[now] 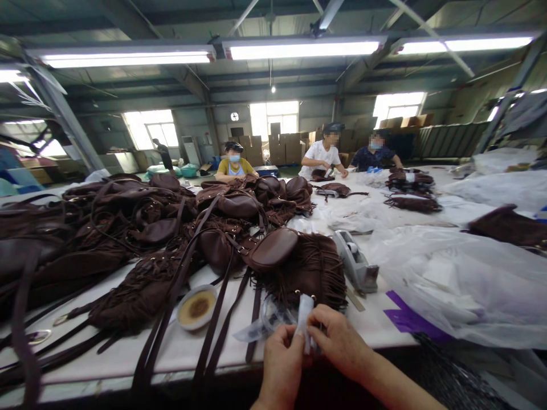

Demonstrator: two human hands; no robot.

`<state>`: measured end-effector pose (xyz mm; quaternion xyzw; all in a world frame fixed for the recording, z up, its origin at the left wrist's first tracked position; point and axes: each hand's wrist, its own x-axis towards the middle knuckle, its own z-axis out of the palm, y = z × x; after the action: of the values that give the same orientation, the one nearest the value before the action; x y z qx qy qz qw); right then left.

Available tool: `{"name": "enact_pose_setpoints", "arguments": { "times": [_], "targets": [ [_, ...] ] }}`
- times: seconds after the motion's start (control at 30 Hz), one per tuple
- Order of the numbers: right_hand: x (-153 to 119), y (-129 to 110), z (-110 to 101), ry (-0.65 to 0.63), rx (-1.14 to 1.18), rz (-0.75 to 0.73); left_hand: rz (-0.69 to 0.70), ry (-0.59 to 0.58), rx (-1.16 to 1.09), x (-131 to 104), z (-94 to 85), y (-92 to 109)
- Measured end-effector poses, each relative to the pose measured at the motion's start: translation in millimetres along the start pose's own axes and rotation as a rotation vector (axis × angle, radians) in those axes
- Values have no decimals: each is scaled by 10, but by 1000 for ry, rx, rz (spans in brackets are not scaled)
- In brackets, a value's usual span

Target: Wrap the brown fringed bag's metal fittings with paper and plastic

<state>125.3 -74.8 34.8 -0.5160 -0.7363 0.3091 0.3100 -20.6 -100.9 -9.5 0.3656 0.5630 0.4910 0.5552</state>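
Observation:
At the table's front edge, my left hand [282, 361] is closed with its thumb along a white wrapping strip [305, 313]. Pinched fingers of my right hand [335, 336] meet the same strip from the other side. The strip stands up in front of a dark brown fringed bag [314, 267], close to two small gold rings on it; whether it is wrapped round a strap there I cannot tell. Clear plastic film [273, 319] lies crumpled just left of the strip. The fingertips of both hands partly hide what they grip.
Brown bags with long straps are heaped on the left [158, 228]. A round dish [196, 307] sits among the straps. A grey tape dispenser [354, 262], a purple strip [414, 319] and plastic sheeting [461, 279] lie to the right. Several people work across the table.

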Motion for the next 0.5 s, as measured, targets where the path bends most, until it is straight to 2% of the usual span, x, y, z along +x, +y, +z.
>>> {"name": "enact_pose_setpoints", "arguments": {
  "times": [0.1,0.3,0.4,0.5],
  "targets": [
    [9,-3,-2,-9,48,48,13,-11,27,13,-11,-9],
    [34,18,-22,-60,346,252,18,-6,68,16,-20,-19],
    [43,50,-8,-81,398,298,21,-26,74,5,-25,-3],
    [44,87,20,-65,370,283,25,-32,66,-8,-28,22]
  ]
}}
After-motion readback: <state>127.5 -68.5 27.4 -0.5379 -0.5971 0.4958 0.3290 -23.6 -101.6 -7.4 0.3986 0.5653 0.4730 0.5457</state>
